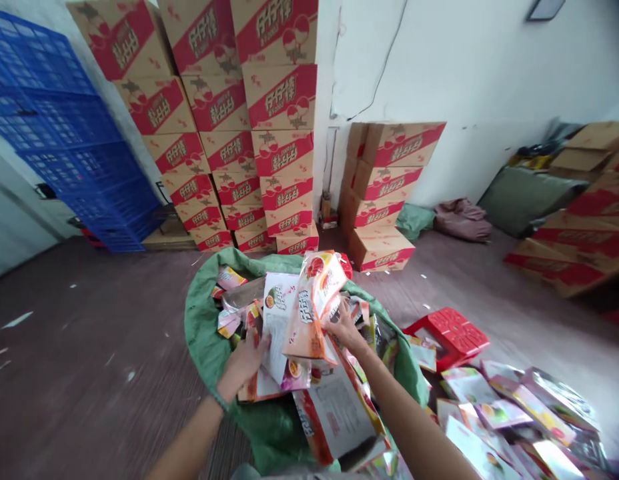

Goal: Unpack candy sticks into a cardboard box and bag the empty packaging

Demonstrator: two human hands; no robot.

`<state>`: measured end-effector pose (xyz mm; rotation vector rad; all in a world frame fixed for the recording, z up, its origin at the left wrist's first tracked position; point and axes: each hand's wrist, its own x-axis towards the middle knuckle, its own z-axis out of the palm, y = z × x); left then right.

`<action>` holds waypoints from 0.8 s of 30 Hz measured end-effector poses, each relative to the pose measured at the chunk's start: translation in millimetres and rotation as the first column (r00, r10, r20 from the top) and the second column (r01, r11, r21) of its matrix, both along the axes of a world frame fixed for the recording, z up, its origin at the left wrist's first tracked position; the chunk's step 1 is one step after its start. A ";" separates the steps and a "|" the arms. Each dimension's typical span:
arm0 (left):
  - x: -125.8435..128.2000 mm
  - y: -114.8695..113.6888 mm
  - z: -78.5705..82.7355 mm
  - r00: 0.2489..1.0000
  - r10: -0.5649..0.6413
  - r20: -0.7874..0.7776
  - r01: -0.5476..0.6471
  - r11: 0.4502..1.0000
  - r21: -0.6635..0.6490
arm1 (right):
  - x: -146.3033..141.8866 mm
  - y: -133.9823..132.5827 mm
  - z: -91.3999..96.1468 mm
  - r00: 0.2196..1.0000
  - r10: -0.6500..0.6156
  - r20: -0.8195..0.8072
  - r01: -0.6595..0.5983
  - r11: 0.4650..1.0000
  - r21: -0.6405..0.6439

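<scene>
An orange-and-white printed carton point(306, 327) with fruit pictures is in my right hand point(343, 328), whose fingers close on its right side. It is tilted above a green woven sack point(202, 320) full of printed packaging. My left hand point(247, 360) lies at the left of the pile, fingers apart, thumb beside a white carton panel point(280, 307); its fingertips are partly lost among the packaging. Below my hands a larger opened carton point(339, 410) with a pale grey-white panel and orange edge lies at the sack's near side.
A red plastic stool point(452, 337) lies right of the sack, by a spread of flat printed cartons point(504, 407). Stacked brown-and-red boxes point(284, 157) line the wall, with a shorter stack point(389, 200) beside them. Blue crates point(104, 173) stand left; more boxes point(584, 227) stand right.
</scene>
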<state>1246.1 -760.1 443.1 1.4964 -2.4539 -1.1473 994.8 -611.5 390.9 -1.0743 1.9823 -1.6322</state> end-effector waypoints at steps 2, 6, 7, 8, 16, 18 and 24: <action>6.6 -21.5 20.4 0.989 -0.116 0.087 0.120 0.992 -0.043 | 1.3 -0.2 1.5 0.999 -0.047 0.016 0.047 0.999 -0.010; 15.1 -80.2 62.4 0.914 -0.389 0.114 0.401 0.910 -0.103 | 15.2 4.8 12.8 0.988 -0.133 -0.074 0.134 0.991 0.008; 15.3 -97.2 71.2 0.880 -0.470 0.070 0.475 0.876 -0.086 | 20.7 7.7 18.5 0.984 -0.134 -0.114 0.139 0.990 0.031; 14.2 -114.8 78.6 0.839 -0.544 -0.004 0.543 0.838 -0.055 | 27.2 11.2 25.6 0.980 -0.133 -0.145 0.143 0.988 0.056; -60.6 -256.6 63.6 0.869 -0.494 0.007 0.405 0.703 -0.584 | 122.8 15.1 101.9 0.955 -0.078 -0.287 0.153 0.957 0.247; -88.5 -279.4 43.4 0.872 -0.472 0.128 0.449 0.670 -0.591 | 154.0 6.0 101.3 0.913 -0.031 -0.406 0.195 0.909 0.369; -130.9 -315.6 10.9 0.917 -0.375 0.139 0.398 0.823 -0.405 | 192.5 -9.0 29.7 0.764 -0.087 -0.640 0.430 0.807 0.404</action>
